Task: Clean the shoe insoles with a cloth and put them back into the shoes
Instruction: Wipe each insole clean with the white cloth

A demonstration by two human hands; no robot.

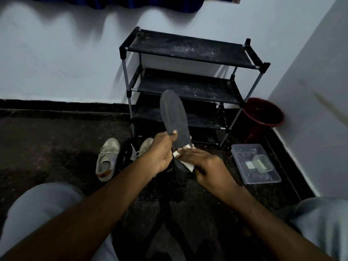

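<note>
Dark insole (174,117) upright, white cloth (189,165) at lower end; beige shoes (106,159) on floor.

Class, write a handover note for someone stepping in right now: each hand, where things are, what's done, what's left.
Left hand grips the insole, held upright.
Right hand holds the cloth against its lower end.
Two beige shoes lie on the floor by the rack.
Done: this insole is out and being wiped.
Left: finish wiping, then put the insoles back in the shoes.

Single wide-angle head-worn view, forward and down, close over the floor (56,144), toward the shoe rack (188,48) and wall (56,63).
</note>
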